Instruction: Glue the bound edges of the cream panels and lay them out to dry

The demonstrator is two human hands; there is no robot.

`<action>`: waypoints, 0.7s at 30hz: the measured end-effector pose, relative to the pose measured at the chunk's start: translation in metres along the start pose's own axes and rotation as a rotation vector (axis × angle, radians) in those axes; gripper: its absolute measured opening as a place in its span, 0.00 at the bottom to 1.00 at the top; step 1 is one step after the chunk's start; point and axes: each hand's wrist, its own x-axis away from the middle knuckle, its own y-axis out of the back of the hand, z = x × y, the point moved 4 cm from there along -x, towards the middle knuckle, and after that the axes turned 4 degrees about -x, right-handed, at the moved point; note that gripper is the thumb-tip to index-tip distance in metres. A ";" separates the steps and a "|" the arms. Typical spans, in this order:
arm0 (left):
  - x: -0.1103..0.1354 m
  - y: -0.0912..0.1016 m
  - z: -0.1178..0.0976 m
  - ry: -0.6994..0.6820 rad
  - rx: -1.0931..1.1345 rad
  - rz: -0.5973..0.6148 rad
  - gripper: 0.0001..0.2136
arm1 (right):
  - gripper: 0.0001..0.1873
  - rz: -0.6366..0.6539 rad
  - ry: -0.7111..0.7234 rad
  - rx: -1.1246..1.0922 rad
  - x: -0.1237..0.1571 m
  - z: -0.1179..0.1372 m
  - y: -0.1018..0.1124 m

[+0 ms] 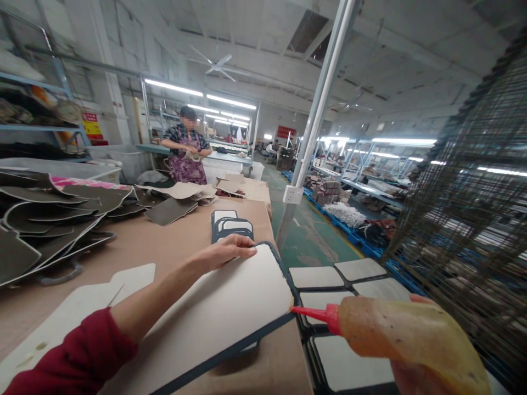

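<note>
My left hand (230, 250) grips the far edge of a large cream panel (222, 307) with a dark blue border, thumb on top and fingers toward the rim. In my right hand (415, 351) is a squeeze bottle (395, 329) of amber glue with a red nozzle, held on its side. The nozzle tip meets the panel's right corner, where a thin yellowish line shows along the edge. Most of my right hand is hidden behind the bottle. Beyond my left hand lies a stack of smaller blue-edged panels (233, 226).
Grey-brown cut pieces (53, 219) pile up on the left of the table (173, 219). White sheets (94, 302) lie near my left arm. Several dark-edged panels (349, 362) sit to the right, below a metal post (315, 109). A wire rack (465, 181) rises far right; a co-worker (187, 148) stands behind.
</note>
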 end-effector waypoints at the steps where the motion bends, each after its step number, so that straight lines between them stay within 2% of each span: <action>1: -0.001 0.001 0.002 0.001 0.016 -0.011 0.24 | 0.36 -0.006 0.023 -0.030 0.001 -0.004 0.001; 4: -0.002 0.001 0.007 -0.007 0.060 -0.040 0.24 | 0.33 -0.073 0.098 -0.127 0.005 -0.016 0.003; 8: -0.001 0.000 0.011 -0.020 0.115 -0.085 0.23 | 0.35 -0.196 0.073 -0.172 0.011 -0.025 0.002; 15: -0.001 -0.003 0.016 -0.047 0.167 -0.125 0.25 | 0.34 -0.149 0.107 -0.162 0.010 -0.028 -0.002; 21: -0.003 -0.004 0.015 -0.061 0.194 -0.131 0.24 | 0.35 -0.241 0.032 -0.194 0.013 -0.022 -0.015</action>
